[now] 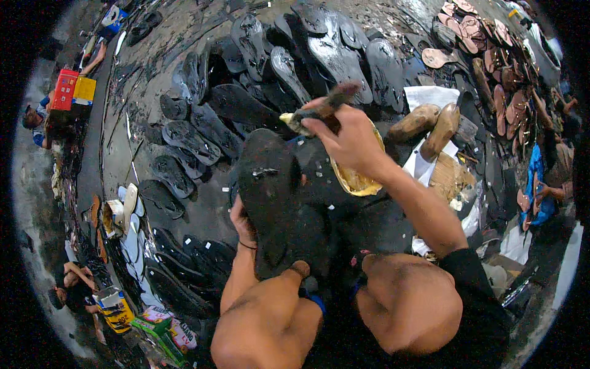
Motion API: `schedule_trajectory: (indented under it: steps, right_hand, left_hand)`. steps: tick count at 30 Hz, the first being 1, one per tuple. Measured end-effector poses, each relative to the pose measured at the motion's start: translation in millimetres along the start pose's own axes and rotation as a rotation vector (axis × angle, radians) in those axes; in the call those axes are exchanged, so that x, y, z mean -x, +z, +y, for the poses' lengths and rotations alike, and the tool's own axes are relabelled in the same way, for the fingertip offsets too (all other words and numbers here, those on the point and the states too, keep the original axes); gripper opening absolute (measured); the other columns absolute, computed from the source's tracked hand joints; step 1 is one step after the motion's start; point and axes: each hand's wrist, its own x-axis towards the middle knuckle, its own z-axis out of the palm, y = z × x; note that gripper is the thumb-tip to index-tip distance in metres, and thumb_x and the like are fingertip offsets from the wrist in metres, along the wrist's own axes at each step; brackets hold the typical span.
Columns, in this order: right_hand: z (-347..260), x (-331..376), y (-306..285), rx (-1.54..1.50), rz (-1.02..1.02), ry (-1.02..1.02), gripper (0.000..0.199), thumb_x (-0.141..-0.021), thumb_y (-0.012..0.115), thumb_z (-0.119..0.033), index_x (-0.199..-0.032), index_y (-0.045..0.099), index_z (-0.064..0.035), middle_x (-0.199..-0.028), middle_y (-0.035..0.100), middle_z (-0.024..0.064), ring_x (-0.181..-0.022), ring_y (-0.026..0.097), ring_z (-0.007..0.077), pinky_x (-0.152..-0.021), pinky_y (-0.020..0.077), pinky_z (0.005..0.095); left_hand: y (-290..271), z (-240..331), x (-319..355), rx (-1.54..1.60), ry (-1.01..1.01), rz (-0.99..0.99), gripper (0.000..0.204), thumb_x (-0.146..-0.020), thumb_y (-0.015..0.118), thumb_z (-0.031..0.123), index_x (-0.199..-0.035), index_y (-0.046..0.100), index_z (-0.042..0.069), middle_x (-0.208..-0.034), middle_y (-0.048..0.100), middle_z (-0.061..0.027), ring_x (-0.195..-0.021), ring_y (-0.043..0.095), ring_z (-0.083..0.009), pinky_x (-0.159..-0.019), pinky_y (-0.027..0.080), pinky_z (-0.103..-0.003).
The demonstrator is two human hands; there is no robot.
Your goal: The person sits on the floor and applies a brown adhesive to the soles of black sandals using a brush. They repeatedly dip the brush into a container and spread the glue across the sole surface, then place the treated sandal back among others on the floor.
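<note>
My left hand grips the edge of a large black shoe sole held in front of my knees, with most of the fingers hidden beneath it. A small shiny wet-looking patch lies on the sole's upper part. In my right hand is a brush with a dark handle, its tip coated in pale yellow paste. The brush tip is above the far end of the sole, apart from it. Under my right wrist sits a shallow container crusted with yellowish paste, partly covered by the hand.
Many glossy black soles lie ahead and to the left. Two brown shoe lasts rest on white paper at the right. Tan soles are piled at the far right. Other people sit at both sides, near boxes and a yellow tub.
</note>
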Motion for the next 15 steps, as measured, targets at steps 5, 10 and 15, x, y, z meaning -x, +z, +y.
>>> schedule_trajectory:
  steps: [5,10,15]
  right_hand:
    - [10,59,33,-0.110,-0.025,-0.463,0.026,-0.084,0.072,-0.008,-0.110,0.069,-0.0102,-0.104,0.072,0.0119,-0.097,0.068,0.0340,-0.084,0.0535,0.0426]
    - [-5,1,29,0.010,0.227,-0.560,0.018,-0.090,0.069,-0.011,-0.107,0.068,-0.0037,-0.095,0.070,0.0158,-0.084,0.069,0.0305,-0.074,0.0532,0.0396]
    - [-4,0,6,-0.068,0.065,-0.638,0.018,-0.093,0.070,-0.011,-0.108,0.069,-0.0029,-0.094,0.073,0.0109,-0.082,0.070,0.0202,-0.075,0.0545,0.0329]
  left_hand:
    - [-35,-6,-19,0.330,0.036,-0.480,0.065,-0.102,0.031,0.046,-0.142,0.047,-0.003,-0.139,0.056,-0.0241,-0.122,0.059,-0.0370,-0.106,0.047,-0.048]
    - [-17,-22,-5,0.127,0.026,-0.323,0.058,-0.102,0.039,0.039,-0.145,0.046,0.001,-0.141,0.056,-0.0158,-0.126,0.056,-0.0331,-0.109,0.045,-0.047]
    - [40,0,-5,0.090,0.033,-0.101,0.060,-0.100,0.046,0.038,-0.147,0.044,0.000,-0.140,0.055,-0.0151,-0.123,0.058,-0.0312,-0.108,0.046,-0.047]
